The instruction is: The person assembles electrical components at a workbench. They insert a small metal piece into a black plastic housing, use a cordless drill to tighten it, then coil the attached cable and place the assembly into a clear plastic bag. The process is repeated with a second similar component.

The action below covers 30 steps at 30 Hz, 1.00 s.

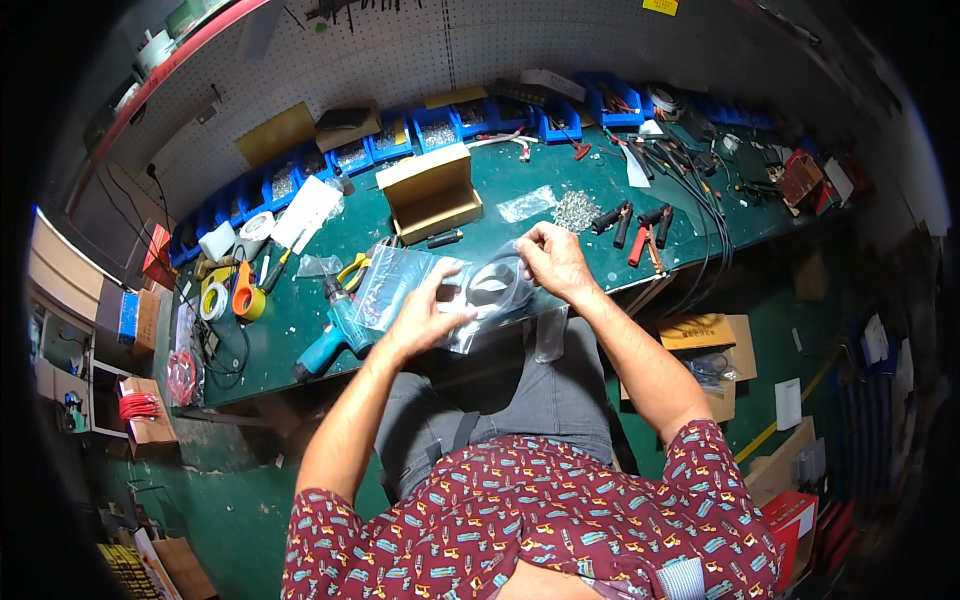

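Observation:
A clear plastic bag (pixel 390 285) lies across the front edge of the green workbench, with a coiled black cable (pixel 512 292) in its right part. My left hand (pixel 428 312) grips the bag near its middle, thumb and fingers curved apart around the film. At the bag's upper right, my right hand (pixel 555 265) is closed in a pinch; it seems to hold the bag's edge, though the fingertips hide the exact spot. Just behind the bag stands an open cardboard box (pixel 432 205), and a short black cylindrical part (pixel 445 239) lies before it.
A teal cordless drill (pixel 335 340) and yellow-handled pliers (pixel 353 270) lie left of the bag. To the right are a pile of small metal parts (pixel 577 211), red and black clamps (pixel 637 245) and black cables (pixel 690 170). Blue bins (pixel 437 132) line the back.

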{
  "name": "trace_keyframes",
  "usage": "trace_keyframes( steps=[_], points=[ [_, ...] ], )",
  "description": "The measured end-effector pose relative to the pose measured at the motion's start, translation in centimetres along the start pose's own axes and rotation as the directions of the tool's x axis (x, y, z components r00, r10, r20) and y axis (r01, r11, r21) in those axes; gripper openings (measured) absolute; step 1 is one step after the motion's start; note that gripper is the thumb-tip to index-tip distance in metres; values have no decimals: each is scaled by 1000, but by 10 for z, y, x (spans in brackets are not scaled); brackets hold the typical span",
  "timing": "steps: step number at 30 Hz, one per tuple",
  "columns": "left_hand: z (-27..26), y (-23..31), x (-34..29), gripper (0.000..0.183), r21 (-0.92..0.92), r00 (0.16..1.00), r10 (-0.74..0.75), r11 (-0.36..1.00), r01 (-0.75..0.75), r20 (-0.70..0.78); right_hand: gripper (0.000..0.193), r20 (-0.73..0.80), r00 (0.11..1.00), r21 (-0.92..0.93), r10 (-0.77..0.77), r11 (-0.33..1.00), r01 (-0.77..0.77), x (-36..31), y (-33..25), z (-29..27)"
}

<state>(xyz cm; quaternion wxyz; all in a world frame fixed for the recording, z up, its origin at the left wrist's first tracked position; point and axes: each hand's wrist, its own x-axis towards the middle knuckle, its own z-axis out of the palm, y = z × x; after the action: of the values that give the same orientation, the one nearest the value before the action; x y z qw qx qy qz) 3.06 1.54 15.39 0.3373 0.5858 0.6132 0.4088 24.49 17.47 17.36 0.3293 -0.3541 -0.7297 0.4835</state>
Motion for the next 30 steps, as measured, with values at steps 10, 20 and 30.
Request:
trace_keyframes(
  steps=[10, 20, 30],
  points=[
    [77, -37, -9, 55, -113, 959, -37, 994, 5, -281, 17, -33, 992, 154, 122, 981, -116, 0, -8, -18],
    [89, -54, 18, 46, -638, 923, -185, 765, -81, -338, 20, -19, 991, 283, 131, 952, -120, -9, -30, -27],
    [35, -9, 35, 11, -355, 888, 96, 893, -276, -449, 16, -105, 989, -30, -108, 994, 105, -8, -55, -61]
  ],
)
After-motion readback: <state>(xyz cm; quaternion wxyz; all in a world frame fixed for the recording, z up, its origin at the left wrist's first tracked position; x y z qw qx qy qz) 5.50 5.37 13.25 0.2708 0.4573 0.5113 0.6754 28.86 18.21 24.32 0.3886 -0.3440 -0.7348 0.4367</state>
